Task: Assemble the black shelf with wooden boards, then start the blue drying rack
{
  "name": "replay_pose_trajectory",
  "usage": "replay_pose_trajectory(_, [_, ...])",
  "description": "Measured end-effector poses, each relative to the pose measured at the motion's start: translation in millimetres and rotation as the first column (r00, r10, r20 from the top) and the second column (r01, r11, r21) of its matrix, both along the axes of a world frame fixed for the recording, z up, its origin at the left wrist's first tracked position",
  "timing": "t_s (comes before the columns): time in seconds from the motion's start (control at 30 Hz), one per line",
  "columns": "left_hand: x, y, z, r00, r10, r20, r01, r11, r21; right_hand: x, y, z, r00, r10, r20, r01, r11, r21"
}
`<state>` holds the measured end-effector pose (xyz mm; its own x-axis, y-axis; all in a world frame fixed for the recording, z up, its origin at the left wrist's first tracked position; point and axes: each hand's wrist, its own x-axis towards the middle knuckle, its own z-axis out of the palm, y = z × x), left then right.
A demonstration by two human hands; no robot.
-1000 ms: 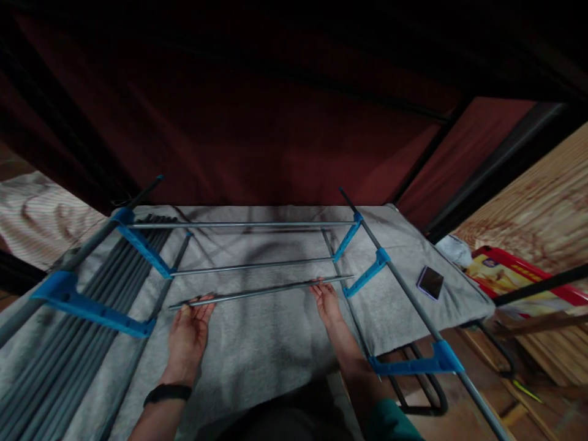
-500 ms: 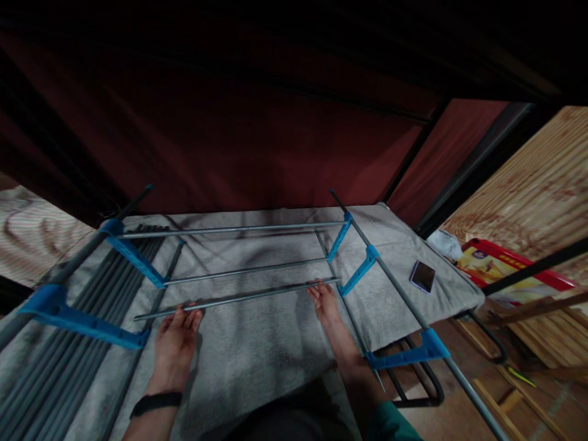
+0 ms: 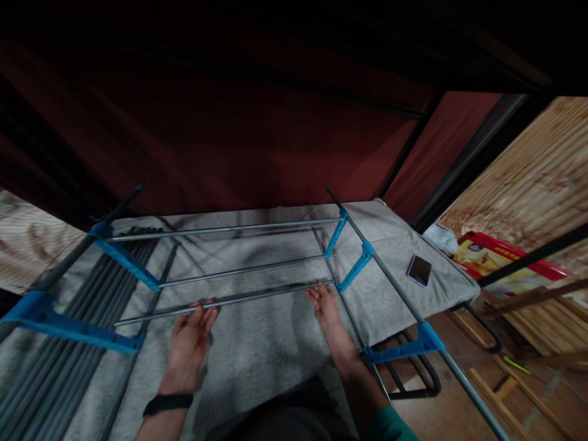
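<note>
A thin grey metal rod [image 3: 264,295] lies crosswise in both of my hands. My left hand [image 3: 193,331] pinches it left of its middle, and its free left end reaches over the left side of the frame. Close to the rod's right end, my right hand [image 3: 324,303] grips it with the fingertips. That end meets the lower tip of a blue plastic bracket [image 3: 356,267]; whether it is inside the socket I cannot tell. Two other crossbars [image 3: 248,269] join the left blue bracket [image 3: 128,257] to the far right one [image 3: 337,234]. Nearer on the left is another blue bracket [image 3: 73,324].
Several loose grey tubes [image 3: 78,324] lie in a bundle at left on the grey cloth [image 3: 248,355]. A phone [image 3: 419,271] rests at right. Beyond the edge are a red and yellow box [image 3: 496,257] and wooden pieces [image 3: 505,392]. A dark red panel [image 3: 257,147] stands behind.
The rod has shifted left, its right end drawing back to the bracket's tip. My left hand now holds it nearer its middle. The view has turned slightly.
</note>
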<state>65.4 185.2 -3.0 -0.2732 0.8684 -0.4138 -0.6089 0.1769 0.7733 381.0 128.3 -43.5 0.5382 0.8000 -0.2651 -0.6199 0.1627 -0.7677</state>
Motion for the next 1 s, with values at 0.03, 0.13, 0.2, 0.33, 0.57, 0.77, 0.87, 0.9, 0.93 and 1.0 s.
replay_pose_trajectory(0.03, [2, 0, -0.1, 1.000, 0.007, -0.001, -0.007, 1.000, -0.006, 0, -1, 1.0, 1.000, 0.003, -0.001, -0.003, 1.000, 0.002])
replay_pose_trajectory(0.13, [2, 2, -1.3, 1.000, 0.017, 0.005, -0.017, 1.000, -0.018, 1, -3, 4.8, 1.000, -0.019, -0.006, 0.019, 1.000, 0.009])
replay_pose_trajectory(0.2, [1, 2, -2.0, 1.000, 0.020, 0.006, -0.020, 1.000, -0.021, 2, -3, 6.8, 0.999, -0.045, -0.010, 0.045, 0.999, 0.014])
replay_pose_trajectory(0.33, [-1, 2, -2.3, 1.000, 0.028, -0.002, -0.028, 0.999, -0.046, 4, -4, 6.7, 0.998, -0.064, -0.025, 0.064, 0.998, 0.001])
replay_pose_trajectory(0.57, [-1, 3, -6.4, 1.000, -0.010, -0.020, 0.009, 0.998, -0.056, 4, -4, 4.8, 0.996, -0.079, -0.027, 0.078, 0.996, -0.038])
replay_pose_trajectory(0.77, [1, 3, -9.4, 1.000, 0.007, -0.017, -0.008, 0.998, -0.067, 5, -6, -1.4, 0.996, -0.092, -0.007, 0.092, 0.995, -0.030])
replay_pose_trajectory(0.87, [2, 2, -9.4, 1.000, 0.002, -0.003, -0.003, 0.997, -0.076, 5, -6, -7.5, 0.994, -0.106, -0.004, 0.106, 0.994, -0.023])
replay_pose_trajectory(0.9, [3, 1, -9.4, 1.000, 0.002, 0.001, -0.002, 0.997, -0.079, 4, -6, -9.4, 0.994, -0.106, -0.007, 0.106, 0.994, -0.023])
replay_pose_trajectory(0.93, [3, 1, -9.5, 1.000, 0.004, 0.004, -0.003, 0.996, -0.084, 3, -6, -11.0, 0.994, -0.105, -0.009, 0.105, 0.994, -0.026])
replay_pose_trajectory(1.0, [4, -1, -9.5, 1.000, 0.015, 0.012, -0.014, 0.995, -0.095, 2, -7, -13.2, 0.995, -0.097, -0.005, 0.097, 0.995, -0.039])
